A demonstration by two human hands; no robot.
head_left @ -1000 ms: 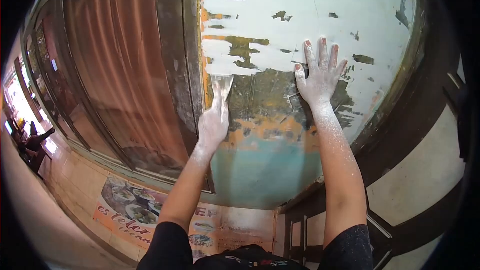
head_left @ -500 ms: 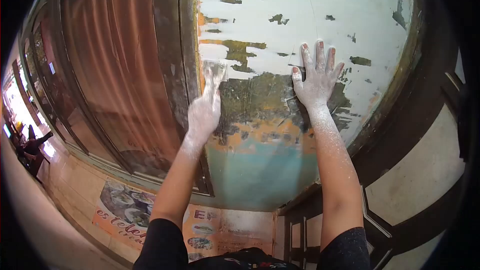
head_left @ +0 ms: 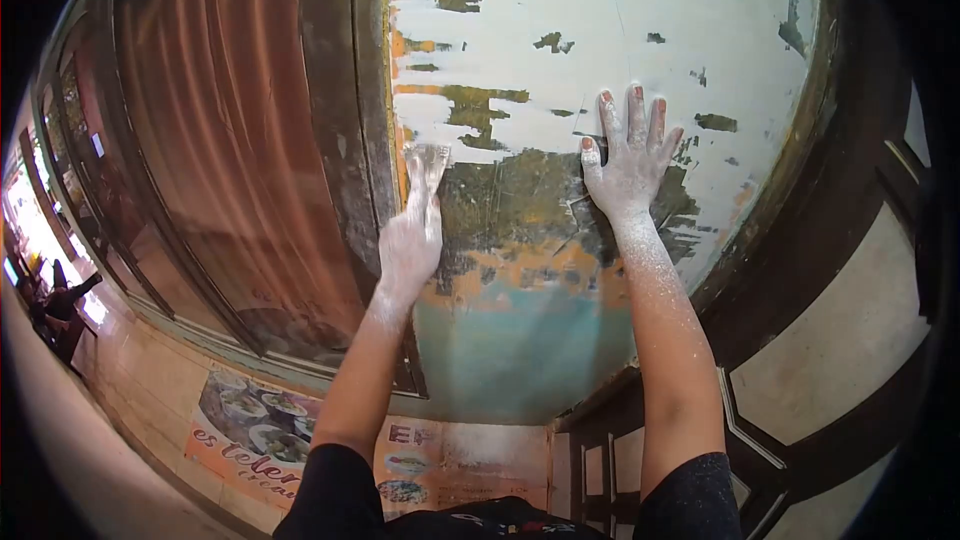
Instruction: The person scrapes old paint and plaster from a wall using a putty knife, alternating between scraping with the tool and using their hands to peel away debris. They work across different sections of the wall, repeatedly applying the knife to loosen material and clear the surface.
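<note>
My left hand (head_left: pixel 410 242), dusted white, grips a scraper (head_left: pixel 432 156) with a finger stretched along it. Its blade lies against the wall (head_left: pixel 520 190), near the left edge, where white coating meets a dark bare patch; the handle is hidden in my palm. To the right, my right hand (head_left: pixel 627 168) rests flat on the wall with its fingers spread, covered in white powder and holding nothing. The wall's upper part carries flaking white coating (head_left: pixel 570 0) with dark and orange patches. Lower down, a pale blue-green painted area (head_left: pixel 520 350) shows.
A dark wooden frame with a reddish curtain (head_left: pixel 220 120) behind it stands on the left. Dark wood with pale panels (head_left: pixel 830 330) borders the right. Printed banners (head_left: pixel 250 430) lie on the tiled floor below, with white dust on part of them.
My left hand and the scraper have moved a little down the wall. My right hand stays in the same place on the wall.
</note>
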